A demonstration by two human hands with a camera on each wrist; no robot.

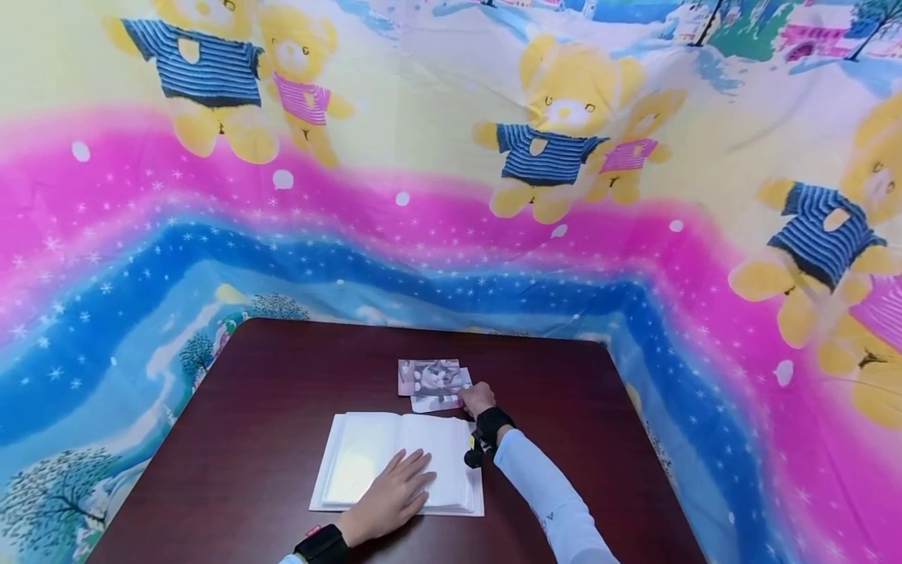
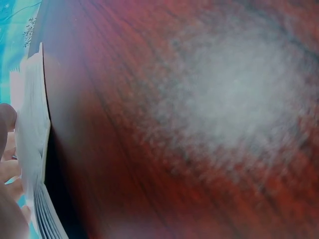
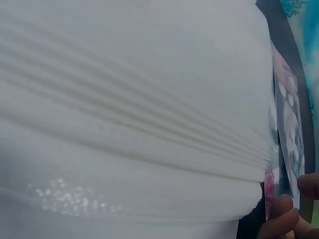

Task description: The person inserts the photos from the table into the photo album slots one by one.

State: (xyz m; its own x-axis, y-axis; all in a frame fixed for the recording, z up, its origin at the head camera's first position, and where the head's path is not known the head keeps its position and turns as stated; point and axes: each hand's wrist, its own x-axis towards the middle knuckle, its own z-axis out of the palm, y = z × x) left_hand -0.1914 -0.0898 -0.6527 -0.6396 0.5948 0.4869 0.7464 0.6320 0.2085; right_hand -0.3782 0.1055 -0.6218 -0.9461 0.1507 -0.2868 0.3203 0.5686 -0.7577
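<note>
An open photo album [image 1: 362, 458] with blank white pages lies on the table. My left hand [image 1: 390, 492] rests flat on its pages near the lower middle, fingers spread. Just beyond the album is a small overlapping pile of photos [image 1: 431, 376], the upper one showing a cat. At the pile's right edge, my right hand [image 1: 478, 398] pinches a cat photo [image 3: 289, 124], with thumb and curled fingers at its edge in the right wrist view. In the left wrist view the album [image 2: 32, 114] shows edge-on, with left fingers [image 2: 10, 172] against it.
The dark reddish-brown table [image 1: 268, 392] carries the album and photos. A cloth [image 1: 451, 266] printed with teddy bears hangs behind and around it. The right forearm [image 1: 550, 486] passes beside the album's right edge.
</note>
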